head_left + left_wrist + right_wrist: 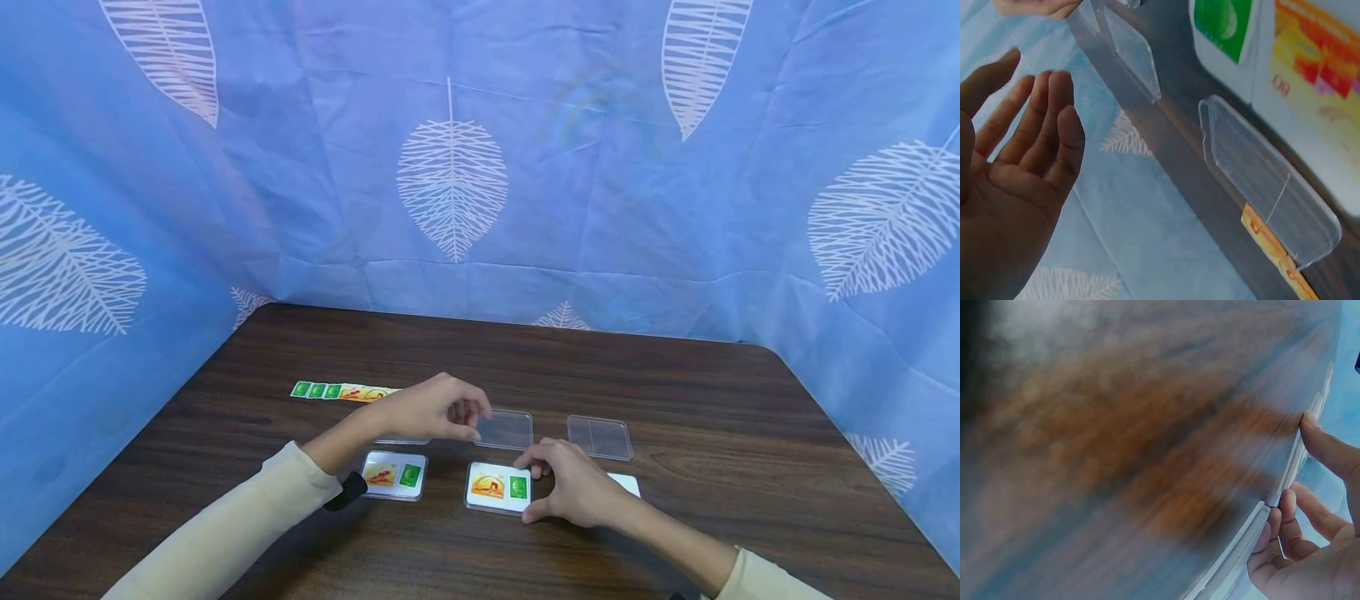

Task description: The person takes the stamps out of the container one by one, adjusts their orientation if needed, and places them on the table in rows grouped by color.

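My right hand [566, 485] holds the right end of the middle clear case [498, 507], thumb at the near corner and fingers at the far one. Inside lies a white card with an orange-yellow stamp [488, 486] and a green stamp [518, 487]. In the right wrist view, thumb and fingertips meet the case's thin edge [1289, 464]. The left hand [442, 406] is raised near a clear lid [508, 429]; its fingers are loosely bent and hold nothing, as the left wrist view also shows.
To the left sits another stamp case [393, 477]; a third white card [626, 483] is mostly behind the right hand. Clear lids lie farther back, one at the right [600, 437] and one [402, 439] under the left arm. A stamp strip [318, 390] lies back left.
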Demonstrator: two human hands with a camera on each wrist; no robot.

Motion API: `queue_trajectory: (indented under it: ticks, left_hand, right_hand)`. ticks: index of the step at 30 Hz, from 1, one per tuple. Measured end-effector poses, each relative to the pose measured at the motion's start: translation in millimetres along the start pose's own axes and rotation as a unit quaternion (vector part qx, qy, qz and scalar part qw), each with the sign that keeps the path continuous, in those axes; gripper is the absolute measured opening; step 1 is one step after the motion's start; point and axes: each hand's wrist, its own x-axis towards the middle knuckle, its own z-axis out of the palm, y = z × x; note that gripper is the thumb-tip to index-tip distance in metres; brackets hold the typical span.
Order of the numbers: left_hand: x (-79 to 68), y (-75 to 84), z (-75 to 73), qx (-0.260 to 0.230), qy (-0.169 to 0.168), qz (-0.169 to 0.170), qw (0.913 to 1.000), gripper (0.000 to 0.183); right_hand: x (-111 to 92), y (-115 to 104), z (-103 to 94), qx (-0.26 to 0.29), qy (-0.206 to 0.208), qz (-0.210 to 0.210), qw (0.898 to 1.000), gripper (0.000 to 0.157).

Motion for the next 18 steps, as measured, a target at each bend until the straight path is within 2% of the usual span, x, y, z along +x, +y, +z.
queue_trajectory:
  ticks: [8,18]
  left_hand:
    - [6.3,1.8,10.1,-0.012,-0.043,0.01,0.999,0.024]
    - [17.9,9.9,20.5,0.016,-0.073,-0.018,0.997,0.024]
  right_hand:
    - [0.8,-0.1,1.2,0.013,-0.005,0.016,1.0,0.051]
    - [0.7,1.3,0.3,0.021,-0.007,0.023,0.999,0.051]
